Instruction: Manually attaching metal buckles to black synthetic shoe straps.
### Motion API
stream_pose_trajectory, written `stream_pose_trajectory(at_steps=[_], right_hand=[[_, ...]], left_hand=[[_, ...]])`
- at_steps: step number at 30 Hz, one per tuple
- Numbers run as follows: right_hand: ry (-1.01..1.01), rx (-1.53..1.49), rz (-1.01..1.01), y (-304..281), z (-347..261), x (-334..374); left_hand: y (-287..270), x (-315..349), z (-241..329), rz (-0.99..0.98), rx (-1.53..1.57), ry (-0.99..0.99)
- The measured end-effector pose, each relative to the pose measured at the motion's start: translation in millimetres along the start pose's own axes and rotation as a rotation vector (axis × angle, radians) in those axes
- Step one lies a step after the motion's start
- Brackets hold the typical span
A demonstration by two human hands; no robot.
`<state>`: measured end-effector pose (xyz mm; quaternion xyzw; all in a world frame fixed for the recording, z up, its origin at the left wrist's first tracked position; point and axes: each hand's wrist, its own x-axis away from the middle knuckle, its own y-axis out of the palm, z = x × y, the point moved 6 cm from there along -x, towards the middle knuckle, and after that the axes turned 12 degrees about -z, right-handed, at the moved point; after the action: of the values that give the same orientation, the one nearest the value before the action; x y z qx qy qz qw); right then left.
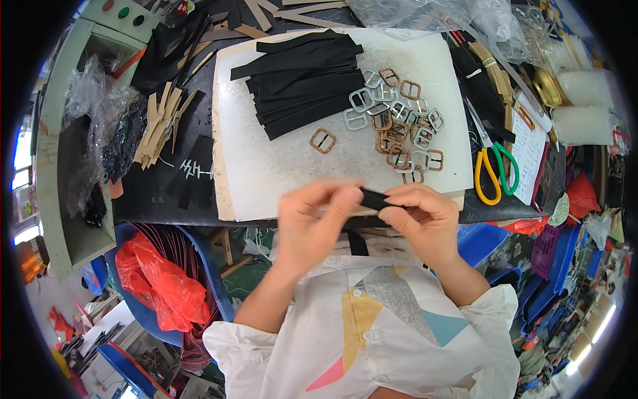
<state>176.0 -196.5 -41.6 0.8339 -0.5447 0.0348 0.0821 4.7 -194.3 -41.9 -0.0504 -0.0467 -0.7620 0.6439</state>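
Note:
Over the near edge of a white board (252, 179), my two hands hold a short black fabric strip (373, 199) between them. My left hand (312, 219), a little smeared by motion, pinches its left end. The right end is gripped between the thumb and fingers of my right hand (425, 211). Below my hands a black band (357, 243) shows against light cloth; whether it belongs to the held strip I cannot tell. A stack of black strips (306, 80) lies farther up the board. Beside it are several clear and brown-patterned buckles (399, 133), with one brown buckle (323, 140) apart.
To the board's right lie scissors (490, 166) with yellow and green handles and a sheet of written paper (527, 153). Tan strips (159, 126) and clear plastic wrap (106, 106) are on the left. A blue tub (219, 292) with a red bag (166, 286) stands below the table edge.

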Motion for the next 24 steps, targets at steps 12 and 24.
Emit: stream_pose_trajectory(at_steps=[12,24], right_hand=[[-0.276,0.375,0.155,-7,-20,-1],[-0.41,0.398,0.253,0,-27,-9]], left_hand=[[-20,-38,11,0.2,-0.638,0.128],[4,-4,11,0.204,0.154,0.103]])
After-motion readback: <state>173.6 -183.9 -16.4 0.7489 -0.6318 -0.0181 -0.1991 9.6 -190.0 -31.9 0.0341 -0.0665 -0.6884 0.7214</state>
